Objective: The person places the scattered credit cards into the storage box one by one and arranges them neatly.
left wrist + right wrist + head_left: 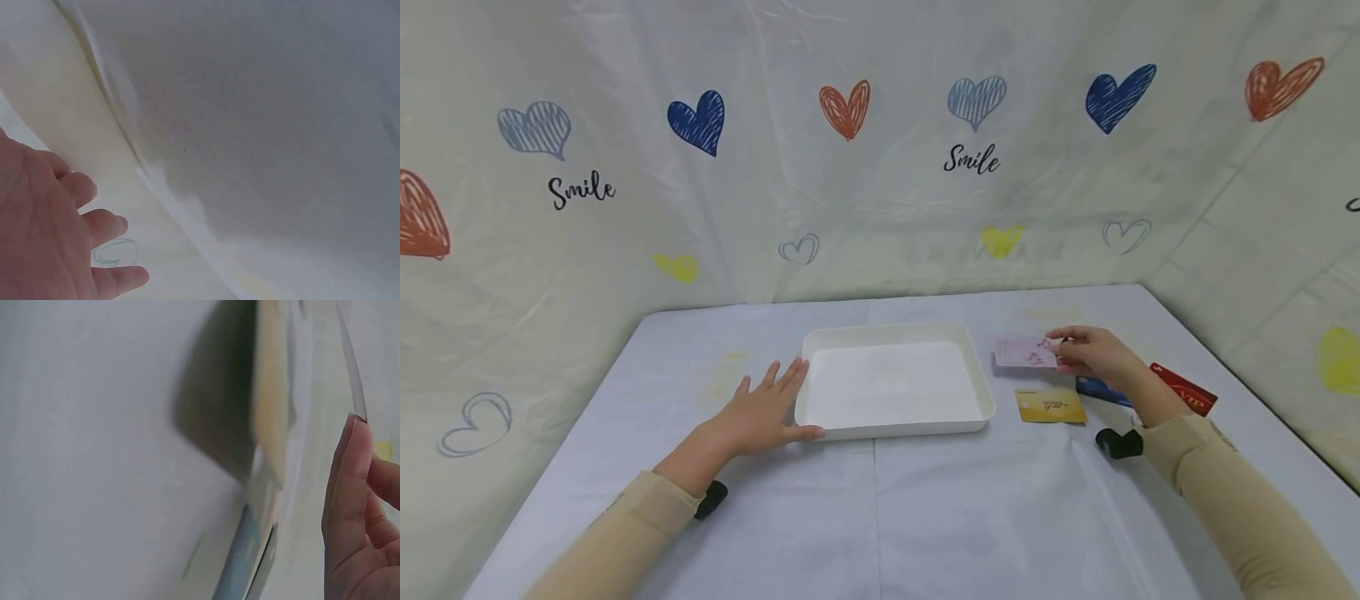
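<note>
My left hand [762, 417] lies spread at the left end of a white rectangular tray [891, 432], fingertips at its rim and thumb by the near corner. In the left wrist view the fingers of that hand [109, 228] are apart and hold nothing. Right of the tray, my right hand [1093, 354] pinches a pale pink card [1021, 353] with a printed pattern by its right end. The right wrist view shows this card edge-on as a thin strip [353, 369] rising from the fingertips. Beneath the right hand is a blue card [1101, 390], partly hidden by the wrist.
A gold card [1051, 407] lies on the white-covered table [925, 500], just right of the tray. Farther right is a red card marked VIP [1195, 392], partly behind the right forearm. A white curtain [895, 192] printed with hearts hangs behind the table and along its sides.
</note>
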A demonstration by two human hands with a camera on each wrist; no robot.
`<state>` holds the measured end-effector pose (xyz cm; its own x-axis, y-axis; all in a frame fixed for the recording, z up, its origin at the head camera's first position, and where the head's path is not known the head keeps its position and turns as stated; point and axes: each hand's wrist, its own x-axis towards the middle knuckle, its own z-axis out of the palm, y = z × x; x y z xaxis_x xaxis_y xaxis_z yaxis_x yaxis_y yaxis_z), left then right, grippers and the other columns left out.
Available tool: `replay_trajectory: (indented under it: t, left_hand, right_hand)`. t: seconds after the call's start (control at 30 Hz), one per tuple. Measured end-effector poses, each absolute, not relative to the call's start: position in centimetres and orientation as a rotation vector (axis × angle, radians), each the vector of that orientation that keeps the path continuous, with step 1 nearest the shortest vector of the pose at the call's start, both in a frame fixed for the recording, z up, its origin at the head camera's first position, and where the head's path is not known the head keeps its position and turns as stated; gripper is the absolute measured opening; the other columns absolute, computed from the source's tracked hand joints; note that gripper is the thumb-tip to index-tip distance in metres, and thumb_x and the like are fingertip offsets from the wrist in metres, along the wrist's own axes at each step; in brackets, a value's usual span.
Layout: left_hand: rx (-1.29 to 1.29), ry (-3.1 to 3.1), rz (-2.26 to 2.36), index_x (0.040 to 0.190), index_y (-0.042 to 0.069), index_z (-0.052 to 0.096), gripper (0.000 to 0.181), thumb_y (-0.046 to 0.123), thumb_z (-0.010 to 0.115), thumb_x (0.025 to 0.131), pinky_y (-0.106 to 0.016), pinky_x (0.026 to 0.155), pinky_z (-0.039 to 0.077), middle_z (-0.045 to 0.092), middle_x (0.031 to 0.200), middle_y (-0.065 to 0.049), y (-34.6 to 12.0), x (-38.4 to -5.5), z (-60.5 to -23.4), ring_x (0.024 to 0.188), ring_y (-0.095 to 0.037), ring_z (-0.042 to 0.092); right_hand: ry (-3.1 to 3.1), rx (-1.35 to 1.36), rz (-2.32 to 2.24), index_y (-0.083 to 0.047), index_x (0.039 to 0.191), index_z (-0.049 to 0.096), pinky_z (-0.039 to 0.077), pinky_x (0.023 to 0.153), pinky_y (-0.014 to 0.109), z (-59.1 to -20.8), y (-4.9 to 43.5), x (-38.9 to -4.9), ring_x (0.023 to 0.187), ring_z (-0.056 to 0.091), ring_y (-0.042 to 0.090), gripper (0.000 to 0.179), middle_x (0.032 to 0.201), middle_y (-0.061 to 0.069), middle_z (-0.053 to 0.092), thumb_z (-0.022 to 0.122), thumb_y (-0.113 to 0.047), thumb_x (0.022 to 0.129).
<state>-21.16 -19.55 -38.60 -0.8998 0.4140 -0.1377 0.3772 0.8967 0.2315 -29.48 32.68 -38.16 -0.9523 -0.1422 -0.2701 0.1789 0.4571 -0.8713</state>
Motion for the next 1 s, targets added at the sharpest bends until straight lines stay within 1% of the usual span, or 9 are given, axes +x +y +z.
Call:
replay_trajectory:
  t: [0.33,0.57,0.77,0.93,1.0]
  left_hand:
    - [0.603,2.879,0.305,0.165,0.004,0.01,0.113,0.074,0.059,0.09,-0.074,0.114,0.009,0.013,0.17,-0.014,-19.4,-21.0,-38.4,0.154,-0.044,0.01]
    - [0.609,2.881,0.312,0.165,0.005,0.01,0.113,0.073,0.059,0.09,-0.074,0.114,0.009,0.013,0.17,-0.013,-19.4,-21.0,-38.3,0.154,-0.044,0.01]
    - [0.615,2.884,0.316,0.165,0.005,0.011,0.113,0.074,0.059,0.09,-0.075,0.113,0.01,0.013,0.17,-0.014,-19.4,-21.0,-38.4,0.154,-0.044,0.01]
    - [0.613,2.878,0.317,0.165,0.005,0.01,0.113,0.075,0.058,0.09,-0.075,0.114,0.009,0.012,0.171,-0.013,-19.5,-21.0,-38.5,0.154,-0.044,0.01]
    - [0.611,2.875,0.312,0.165,0.005,0.009,0.113,0.075,0.057,0.09,-0.075,0.114,0.009,0.011,0.171,-0.013,-19.4,-21.0,-38.4,0.154,-0.044,0.01]
  right_hand:
    - [2.417,0.057,-1.549,0.006,0.153,0.036,0.057,0.086,0.025,-37.2,32.2,-28.6,0.088,0.065,0.015,0.054,0.129,0.021,0.05,0.054,-0.019,0.108]
    - [2.405,0.025,-1.565,0.004,0.156,0.033,0.055,0.089,0.024,-36.5,31.2,-27.8,0.095,0.065,0.012,0.06,0.148,0.029,0.039,0.055,-0.025,0.108]
    - [2.414,0.025,-1.558,0.004,0.155,0.036,0.056,0.086,0.023,-36.1,29.7,-27.8,0.091,0.066,0.013,0.056,0.143,0.029,0.043,0.055,-0.022,0.108]
    - [2.361,0.014,-1.594,0.004,0.155,0.036,0.056,0.086,0.024,-36.1,28.8,-27.9,0.09,0.065,0.013,0.054,0.141,0.027,0.045,0.053,-0.019,0.109]
    - [2.334,-0.006,-1.621,0.003,0.155,0.035,0.056,0.087,0.024,-36.1,28.4,-28.0,0.09,0.065,0.011,0.054,0.139,0.024,0.047,0.052,-0.019,0.109]
